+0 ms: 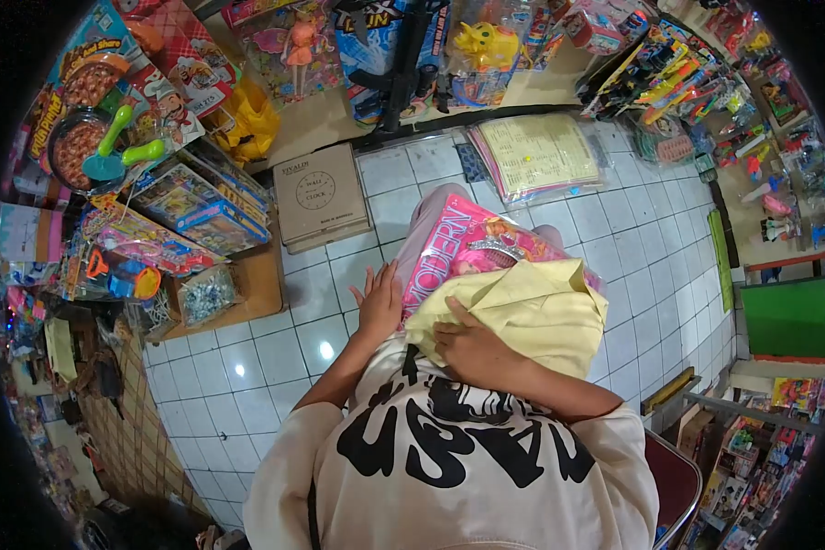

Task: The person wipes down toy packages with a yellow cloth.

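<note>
A pink toy pack (458, 247) marked "MODERN" lies across my lap, wrapped in clear plastic. My left hand (380, 298) grips its left edge with the fingers spread along it. A yellow cloth (532, 312) covers the pack's lower right part. My right hand (472, 348) presses flat on that cloth, fingers pointing toward the pack. My cream shirt with black print fills the lower frame.
A brown cardboard box (321, 194) sits on the white tile floor ahead. Packaged toys (174, 211) crowd a low wooden shelf at left. A plastic-wrapped stack of papers (536, 156) lies ahead right. A red chair (674, 477) stands at lower right.
</note>
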{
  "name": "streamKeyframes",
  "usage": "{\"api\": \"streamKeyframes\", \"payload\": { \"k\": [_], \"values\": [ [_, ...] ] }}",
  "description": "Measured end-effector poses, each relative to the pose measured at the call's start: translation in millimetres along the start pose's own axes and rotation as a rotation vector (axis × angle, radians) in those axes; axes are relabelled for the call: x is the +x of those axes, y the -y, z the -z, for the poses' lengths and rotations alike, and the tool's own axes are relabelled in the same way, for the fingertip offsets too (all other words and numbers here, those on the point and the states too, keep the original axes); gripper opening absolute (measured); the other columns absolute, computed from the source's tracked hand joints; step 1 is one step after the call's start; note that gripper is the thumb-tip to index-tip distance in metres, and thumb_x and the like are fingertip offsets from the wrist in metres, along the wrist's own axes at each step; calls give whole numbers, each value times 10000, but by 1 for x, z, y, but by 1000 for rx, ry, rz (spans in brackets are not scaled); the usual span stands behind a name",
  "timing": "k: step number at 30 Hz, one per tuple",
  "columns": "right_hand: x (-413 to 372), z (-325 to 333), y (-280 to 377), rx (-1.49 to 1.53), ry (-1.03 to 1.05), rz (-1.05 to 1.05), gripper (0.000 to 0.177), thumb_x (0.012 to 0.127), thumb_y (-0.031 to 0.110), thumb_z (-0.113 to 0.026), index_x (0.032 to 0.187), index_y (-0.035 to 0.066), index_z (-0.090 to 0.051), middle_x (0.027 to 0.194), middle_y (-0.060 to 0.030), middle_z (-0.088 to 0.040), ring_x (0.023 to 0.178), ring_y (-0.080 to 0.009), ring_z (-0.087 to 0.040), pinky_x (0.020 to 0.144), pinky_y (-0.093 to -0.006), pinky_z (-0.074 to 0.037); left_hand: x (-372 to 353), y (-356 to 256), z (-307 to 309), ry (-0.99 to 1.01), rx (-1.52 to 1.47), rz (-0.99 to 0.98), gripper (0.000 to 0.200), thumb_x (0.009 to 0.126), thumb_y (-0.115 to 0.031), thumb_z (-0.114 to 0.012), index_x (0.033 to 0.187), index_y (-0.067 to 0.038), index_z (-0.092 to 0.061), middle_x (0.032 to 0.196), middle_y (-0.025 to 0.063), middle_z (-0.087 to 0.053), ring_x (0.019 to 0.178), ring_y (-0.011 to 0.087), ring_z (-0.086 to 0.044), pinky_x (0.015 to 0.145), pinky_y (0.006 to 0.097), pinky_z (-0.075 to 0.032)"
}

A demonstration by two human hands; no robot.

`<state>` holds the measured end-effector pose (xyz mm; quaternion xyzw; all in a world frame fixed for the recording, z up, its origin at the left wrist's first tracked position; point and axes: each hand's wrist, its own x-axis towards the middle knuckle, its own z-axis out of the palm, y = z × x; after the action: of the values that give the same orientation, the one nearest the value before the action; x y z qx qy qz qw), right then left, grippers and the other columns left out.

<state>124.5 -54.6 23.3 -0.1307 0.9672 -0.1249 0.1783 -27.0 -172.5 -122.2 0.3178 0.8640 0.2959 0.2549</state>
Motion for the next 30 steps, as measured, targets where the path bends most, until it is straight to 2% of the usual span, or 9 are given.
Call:
{"api": "streamKeyframes", "payload": {
  "k": [4,8,13,16,17,20,22,26,30],
  "values": [
    [2,11,-11,100,-285,-23,290,708,144,-570,950,4,-644,810,-102,-629,899,-235,-608,1107,-504,-163,1,0,-4,-14,-20,-11,461,964,-302,-319,1405,-168,-306,1416,150,-347,1355,402,-184,1008,671,53],
    [23,-9,-15,6,-571,4,306,718,159,-568,972,5,-640,994,-115,-636,1124,-232,-514,1118,-478,-147,-2,-1,-1,-13,-29,0,459,967,-306,-315,1398,-149,-321,1411,148,-354,1354,398,-190,1008,672,52],
    [-5,-13,-14,-128,-201,44,296,746,229,-594,986,65,-656,1084,-68,-620,1161,-205,-483,1115,-445,-195,-3,-3,1,-26,10,16,464,968,-313,-308,1396,-134,-323,1408,149,-358,1353,395,-196,1006,674,57],
    [-29,9,-12,214,-44,26,286,748,227,-597,977,65,-656,1020,-82,-634,1073,-217,-544,1119,-405,-206,-2,-7,-1,-31,47,5,463,969,-312,-303,1393,-127,-326,1408,152,-361,1353,395,-198,1005,674,59],
    [-37,11,-19,253,-73,34,277,765,199,-572,983,43,-646,960,-117,-633,973,-257,-586,1039,-386,-335,-2,-7,-1,-27,48,7,462,969,-310,-302,1393,-126,-327,1407,153,-361,1352,396,-198,1006,673,60],
    [-62,58,-42,540,11,-271,266,783,175,-540,982,23,-632,937,-149,-630,951,-289,-593,905,-403,-429,-4,-12,4,-14,28,12,457,971,-301,-296,1392,-125,-327,1408,156,-361,1353,395,-197,1007,670,59],
    [-81,69,-59,690,-377,-263,246,769,172,-554,946,7,-599,901,-212,-587,888,-356,-580,788,-431,-451,-2,-12,4,-16,19,14,449,974,-297,-291,1391,-134,-329,1409,147,-363,1357,385,-195,1013,662,53],
    [-62,72,-68,500,-865,-382,290,872,254,-533,1105,95,-600,1168,-156,-565,1194,-315,-465,1057,-471,-272,-3,-7,0,-20,15,13,435,980,-297,-284,1389,-156,-335,1407,133,-371,1361,365,-200,1028,645,41],
    [-5,19,-82,29,-593,-335,418,891,430,-479,1226,192,-555,1315,-95,-484,1330,-306,-301,1090,-571,-50,-3,-11,5,-1,-8,8,448,972,-288,-290,1387,-128,-338,1401,146,-376,1345,384,-226,1006,671,51]
  ]
}}
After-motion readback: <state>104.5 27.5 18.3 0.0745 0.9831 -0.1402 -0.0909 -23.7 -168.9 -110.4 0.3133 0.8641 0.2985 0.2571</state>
